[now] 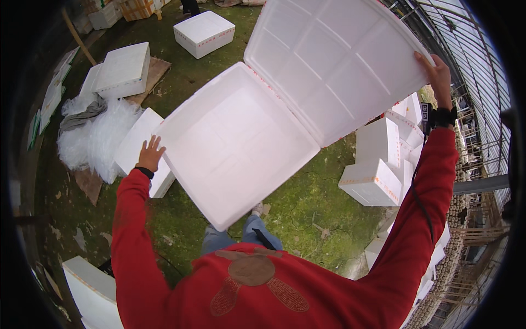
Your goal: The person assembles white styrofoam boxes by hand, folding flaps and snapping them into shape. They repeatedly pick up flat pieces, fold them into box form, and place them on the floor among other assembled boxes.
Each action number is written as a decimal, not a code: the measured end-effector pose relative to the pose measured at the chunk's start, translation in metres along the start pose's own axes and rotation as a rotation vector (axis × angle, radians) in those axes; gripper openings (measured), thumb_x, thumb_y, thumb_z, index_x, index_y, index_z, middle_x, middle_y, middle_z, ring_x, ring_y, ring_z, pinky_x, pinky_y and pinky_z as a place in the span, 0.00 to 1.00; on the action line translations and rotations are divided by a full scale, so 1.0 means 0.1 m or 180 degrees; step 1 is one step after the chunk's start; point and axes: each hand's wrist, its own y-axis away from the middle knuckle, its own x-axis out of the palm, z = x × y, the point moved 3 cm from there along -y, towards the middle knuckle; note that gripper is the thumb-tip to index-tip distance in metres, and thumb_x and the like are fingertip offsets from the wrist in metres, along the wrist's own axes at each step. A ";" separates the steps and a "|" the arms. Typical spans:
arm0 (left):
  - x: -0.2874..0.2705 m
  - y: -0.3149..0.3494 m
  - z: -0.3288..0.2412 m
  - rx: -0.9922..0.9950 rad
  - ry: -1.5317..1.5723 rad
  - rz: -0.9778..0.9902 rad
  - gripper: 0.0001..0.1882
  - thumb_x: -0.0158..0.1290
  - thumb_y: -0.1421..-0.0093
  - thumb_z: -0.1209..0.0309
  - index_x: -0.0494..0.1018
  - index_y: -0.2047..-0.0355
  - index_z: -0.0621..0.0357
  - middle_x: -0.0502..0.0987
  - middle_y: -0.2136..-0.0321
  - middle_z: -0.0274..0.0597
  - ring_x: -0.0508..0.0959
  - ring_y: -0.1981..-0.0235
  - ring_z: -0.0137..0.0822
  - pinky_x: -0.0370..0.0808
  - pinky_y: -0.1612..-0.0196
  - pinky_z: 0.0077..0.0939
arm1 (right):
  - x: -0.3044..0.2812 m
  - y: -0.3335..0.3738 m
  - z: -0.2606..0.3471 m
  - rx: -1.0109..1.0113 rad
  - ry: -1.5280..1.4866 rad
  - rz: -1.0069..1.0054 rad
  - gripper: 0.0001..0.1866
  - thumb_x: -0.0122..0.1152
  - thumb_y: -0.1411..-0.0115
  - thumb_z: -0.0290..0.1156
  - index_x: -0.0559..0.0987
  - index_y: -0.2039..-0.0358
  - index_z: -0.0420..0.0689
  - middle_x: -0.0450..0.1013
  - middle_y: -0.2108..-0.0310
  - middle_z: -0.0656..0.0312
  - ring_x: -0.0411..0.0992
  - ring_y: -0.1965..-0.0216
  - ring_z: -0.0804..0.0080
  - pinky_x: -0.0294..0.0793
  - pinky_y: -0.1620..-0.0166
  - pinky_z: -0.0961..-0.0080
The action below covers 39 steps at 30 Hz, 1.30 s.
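Note:
A white foam box (230, 148) sits in front of my legs, its hollow inside facing up and bare. Its large white lid (339, 66), marked with raised ribs, stands tilted up along the box's right side, the two edges meeting. My right hand (436, 77) is closed on the lid's upper right edge, fingers over the rim. By the box's left edge, my left hand (150, 154) has its fingers spread and holds nothing. Whether it touches the box's rim or only lies beside it I cannot tell. Another white foam piece (134, 137) shows just behind that hand.
Crumpled clear plastic sheeting (101, 134) lies at left on the mossy ground. Closed foam boxes stand beyond it, one (125, 68) on a board and another (204, 34) farther back. Several foam boxes (378, 159) are piled at right; another (90, 288) is at lower left.

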 end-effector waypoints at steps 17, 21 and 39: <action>-1.07 0.22 -2.68 -0.0777 0.3059 -0.2787 0.53 0.70 0.62 0.57 0.55 0.39 0.57 0.61 0.43 0.50 0.61 0.41 0.50 0.50 0.38 0.55 | 1.00 0.76 -0.94 0.2106 -0.1511 0.2210 0.24 0.52 0.37 0.52 0.73 0.60 0.40 0.73 0.76 0.60 0.70 0.84 0.77 0.62 0.89 0.86; -1.10 -0.19 -2.49 -0.1496 0.2717 -0.3056 0.47 0.69 0.61 0.56 0.60 0.42 0.56 0.61 0.44 0.47 0.58 0.41 0.47 0.48 0.37 0.53 | 0.80 0.90 -1.11 0.2354 -0.1193 0.2542 0.24 0.49 0.35 0.50 0.74 0.66 0.38 0.72 0.81 0.59 0.69 0.88 0.75 0.65 0.90 0.83; -1.92 -0.77 -2.03 -0.0136 0.2709 -0.1410 0.24 0.55 0.57 0.51 0.75 0.77 0.65 0.78 0.76 0.58 0.78 0.73 0.54 0.72 0.67 0.43 | 1.45 1.94 0.75 -0.2824 0.1083 0.0750 0.48 0.75 0.59 0.46 0.62 0.38 0.49 0.62 0.43 0.55 0.59 0.39 0.58 0.51 0.37 0.48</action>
